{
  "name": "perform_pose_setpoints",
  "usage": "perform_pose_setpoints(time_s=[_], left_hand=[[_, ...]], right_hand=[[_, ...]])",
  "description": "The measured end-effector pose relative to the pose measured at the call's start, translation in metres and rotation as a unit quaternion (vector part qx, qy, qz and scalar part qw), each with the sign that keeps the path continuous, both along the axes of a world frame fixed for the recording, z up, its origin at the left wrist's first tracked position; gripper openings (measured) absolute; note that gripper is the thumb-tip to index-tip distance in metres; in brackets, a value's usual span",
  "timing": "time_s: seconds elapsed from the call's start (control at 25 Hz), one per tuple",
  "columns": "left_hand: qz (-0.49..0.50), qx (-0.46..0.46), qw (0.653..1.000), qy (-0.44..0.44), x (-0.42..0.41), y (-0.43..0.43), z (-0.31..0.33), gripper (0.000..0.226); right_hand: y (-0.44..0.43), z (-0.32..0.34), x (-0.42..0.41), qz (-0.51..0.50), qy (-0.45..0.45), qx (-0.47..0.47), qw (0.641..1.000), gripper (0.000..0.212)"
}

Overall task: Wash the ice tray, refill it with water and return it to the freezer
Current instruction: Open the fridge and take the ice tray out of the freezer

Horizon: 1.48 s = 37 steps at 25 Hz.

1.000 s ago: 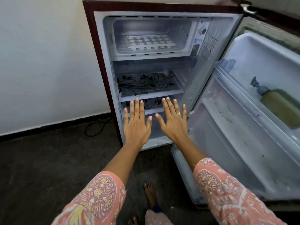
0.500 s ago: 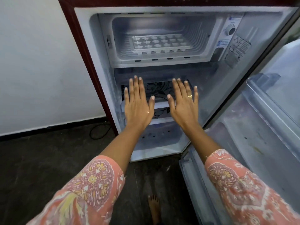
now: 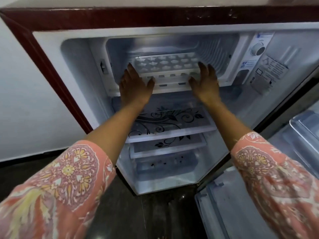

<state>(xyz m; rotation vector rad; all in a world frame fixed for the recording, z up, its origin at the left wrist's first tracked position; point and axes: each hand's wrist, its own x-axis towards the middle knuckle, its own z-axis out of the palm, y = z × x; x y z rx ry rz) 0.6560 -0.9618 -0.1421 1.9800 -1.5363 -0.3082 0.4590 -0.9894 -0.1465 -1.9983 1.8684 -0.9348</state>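
Observation:
A white ice tray (image 3: 165, 63) with several small moulds lies flat inside the freezer compartment (image 3: 215, 50) at the top of a small open fridge. My left hand (image 3: 134, 85) reaches to the tray's left end with fingers straight, fingertips at its edge. At the tray's right end is my right hand (image 3: 205, 83), likewise spread, fingers beside the rim. Neither hand curls around the tray. Whether the fingertips touch it is unclear in the dim light.
Below the freezer are two glass shelves (image 3: 172, 123) with a black floral print and a bottom drawer (image 3: 165, 166). The fridge door (image 3: 276, 187) stands open at the right. A thermostat knob (image 3: 257, 49) sits right of the freezer. A white wall (image 3: 25, 100) is left.
Both hands rose from in front of the shelves up into the freezer opening, to either end of the ice tray. The camera moved closer to the fridge.

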Motion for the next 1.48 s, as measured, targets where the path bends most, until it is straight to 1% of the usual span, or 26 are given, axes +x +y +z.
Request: perform_pose_setpoints(time_s=[0.08, 0.16, 0.28, 0.4, 0.56, 0.8, 0.88, 1.0, 1.08, 1.16, 1.28, 1.36, 1.48], left_hand=[[-0.004, 0.01, 1.0, 0.002, 0.004, -0.014, 0.001, 0.087], [-0.009, 0.023, 1.0, 0.011, 0.008, -0.025, 0.0, 0.084], [0.007, 0.046, 0.999, 0.008, 0.01, -0.037, -0.003, 0.074], [0.024, 0.042, 0.999, 0.002, 0.009, -0.042, -0.005, 0.064], [0.015, 0.045, 0.999, 0.024, 0.014, -0.04, -0.005, 0.061], [-0.001, 0.009, 0.997, 0.083, 0.01, -0.006, 0.001, 0.06], [-0.012, -0.014, 0.992, 0.121, 0.008, 0.014, 0.003, 0.059], [-0.05, -0.051, 0.975, 0.212, 0.005, 0.053, 0.003, 0.056], [-0.056, -0.061, 0.966, 0.245, 0.003, 0.083, 0.003, 0.056], [-0.054, -0.057, 0.963, 0.257, 0.003, 0.109, 0.004, 0.056], [-0.069, -0.052, 0.965, 0.249, 0.007, 0.146, 0.003, 0.054], [-0.081, -0.049, 0.963, 0.251, 0.01, 0.171, 0.002, 0.055], [-0.1, -0.037, 0.956, 0.272, 0.017, 0.206, 0.002, 0.056]], right_hand=[[-0.016, 0.005, -0.004, 0.008, -0.06, 0.012, 0.998, 0.059], [-0.029, 0.009, -0.006, 0.004, -0.089, 0.013, 0.996, 0.059], [-0.041, 0.012, -0.008, 0.005, -0.149, 0.033, 0.988, 0.058], [-0.047, 0.011, -0.012, 0.005, -0.157, 0.044, 0.987, 0.055], [-0.043, 0.012, -0.014, -0.007, -0.184, 0.049, 0.982, 0.054], [-0.004, 0.014, -0.012, -0.017, -0.228, 0.036, 0.973, 0.053], [0.016, 0.018, -0.013, -0.026, -0.242, 0.031, 0.97, 0.052], [0.05, 0.025, -0.015, -0.035, -0.239, 0.017, 0.97, 0.049], [0.076, 0.028, -0.015, -0.029, -0.234, 0.011, 0.972, 0.047], [0.099, 0.032, -0.015, -0.035, -0.224, 0.015, 0.974, 0.046], [0.135, 0.033, -0.016, -0.037, -0.187, 0.035, 0.981, 0.047], [0.161, 0.033, -0.015, -0.026, -0.169, 0.056, 0.984, 0.055], [0.204, 0.032, -0.014, -0.021, -0.148, 0.092, 0.984, 0.08]])
